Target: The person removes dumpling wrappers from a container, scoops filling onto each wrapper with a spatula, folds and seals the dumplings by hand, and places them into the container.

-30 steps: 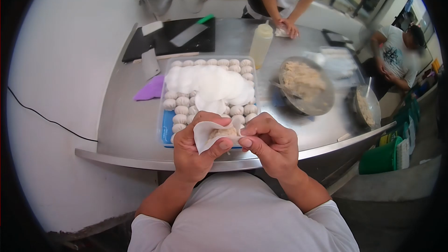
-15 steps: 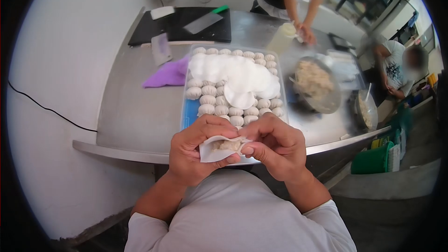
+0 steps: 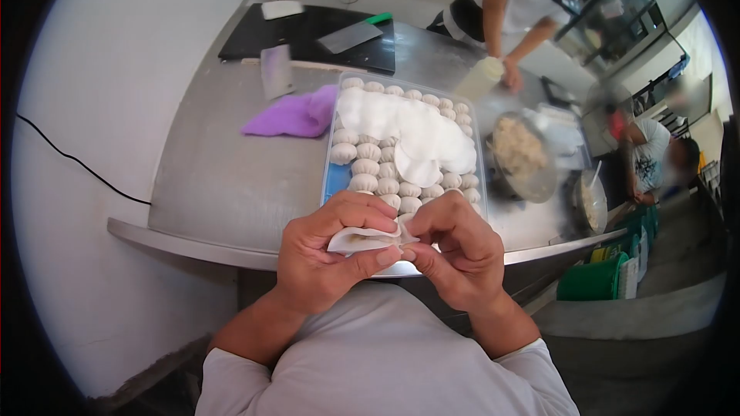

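Observation:
A half-folded dumpling (image 3: 362,242), its white wrapper bent around pale filling, is held between both hands in front of my chest. My left hand (image 3: 320,250) grips its left part, fingers above and thumb below. At the right end, the fingertips and thumb of my right hand (image 3: 459,250) pinch the wrapper's edge. Just beyond my hands is a clear plastic tray (image 3: 330,162) with rows of pleated dumplings (image 3: 366,167). A pile of white round wrappers (image 3: 408,123) lies over the dumplings in the tray.
A purple cloth (image 3: 293,114) lies left of the tray. Behind are a black board (image 3: 308,31) and a cleaver (image 3: 351,37). To the right stand a bowl of filling (image 3: 520,150), a smaller bowl (image 3: 592,200) and a bottle (image 3: 479,77). Two people are at the far side and right.
The wrapper has been folded further shut, so less filling shows. My view has turned slightly, shifting the tray to the right. The person across the table leans further in.

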A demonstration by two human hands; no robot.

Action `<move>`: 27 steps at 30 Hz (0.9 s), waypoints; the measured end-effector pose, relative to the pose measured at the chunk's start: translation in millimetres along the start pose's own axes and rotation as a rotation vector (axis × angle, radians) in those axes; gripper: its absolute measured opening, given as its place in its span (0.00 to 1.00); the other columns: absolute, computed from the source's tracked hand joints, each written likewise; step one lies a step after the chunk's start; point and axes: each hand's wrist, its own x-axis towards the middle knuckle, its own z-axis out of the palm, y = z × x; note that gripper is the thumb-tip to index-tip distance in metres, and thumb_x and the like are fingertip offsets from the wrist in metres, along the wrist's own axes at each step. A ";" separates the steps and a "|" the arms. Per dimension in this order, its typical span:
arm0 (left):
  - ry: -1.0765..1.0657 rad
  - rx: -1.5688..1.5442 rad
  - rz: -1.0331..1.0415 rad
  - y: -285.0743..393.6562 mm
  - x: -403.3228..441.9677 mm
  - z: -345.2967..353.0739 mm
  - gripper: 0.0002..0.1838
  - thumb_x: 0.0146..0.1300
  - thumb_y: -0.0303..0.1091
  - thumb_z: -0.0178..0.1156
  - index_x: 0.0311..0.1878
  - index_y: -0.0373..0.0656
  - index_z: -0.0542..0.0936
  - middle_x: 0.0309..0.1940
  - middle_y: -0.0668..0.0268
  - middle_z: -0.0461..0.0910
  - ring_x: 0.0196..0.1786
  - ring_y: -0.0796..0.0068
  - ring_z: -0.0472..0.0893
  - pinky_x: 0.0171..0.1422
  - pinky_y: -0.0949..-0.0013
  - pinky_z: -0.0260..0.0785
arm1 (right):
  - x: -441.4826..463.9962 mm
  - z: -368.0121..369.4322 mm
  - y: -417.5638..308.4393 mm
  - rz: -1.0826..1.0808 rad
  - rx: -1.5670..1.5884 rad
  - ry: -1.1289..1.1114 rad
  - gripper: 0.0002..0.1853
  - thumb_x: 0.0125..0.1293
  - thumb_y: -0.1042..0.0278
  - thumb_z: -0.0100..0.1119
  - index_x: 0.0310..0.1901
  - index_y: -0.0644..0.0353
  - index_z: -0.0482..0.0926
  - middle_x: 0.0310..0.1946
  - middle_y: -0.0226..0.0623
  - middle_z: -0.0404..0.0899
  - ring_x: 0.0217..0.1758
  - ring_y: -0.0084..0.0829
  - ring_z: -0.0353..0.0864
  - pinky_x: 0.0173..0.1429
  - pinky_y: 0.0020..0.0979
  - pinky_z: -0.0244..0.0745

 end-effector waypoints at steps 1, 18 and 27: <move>-0.030 0.010 -0.022 1.3 0.2 -2.8 0.14 0.61 0.21 0.74 0.50 0.37 0.84 0.50 0.60 0.82 0.52 0.75 0.82 0.58 0.71 0.74 | -0.4 5.0 -1.0 0.097 0.098 0.078 0.08 0.62 0.83 0.70 0.43 0.66 0.84 0.40 0.38 0.80 0.38 0.27 0.78 0.39 0.26 0.73; 0.037 -0.009 0.058 -13.6 -10.6 -23.0 0.14 0.65 0.19 0.70 0.53 0.35 0.81 0.53 0.59 0.78 0.53 0.75 0.80 0.58 0.71 0.74 | 15.4 14.5 16.6 -0.147 -0.224 -0.144 0.10 0.65 0.84 0.65 0.47 0.67 0.80 0.40 0.41 0.79 0.39 0.31 0.78 0.40 0.28 0.77; 0.095 0.006 0.133 -18.6 -6.4 4.5 0.13 0.66 0.18 0.68 0.52 0.36 0.81 0.54 0.59 0.77 0.52 0.76 0.79 0.57 0.72 0.73 | 10.8 -8.4 15.2 -0.181 -0.237 -0.156 0.09 0.66 0.83 0.65 0.46 0.67 0.79 0.42 0.40 0.78 0.41 0.32 0.77 0.44 0.31 0.77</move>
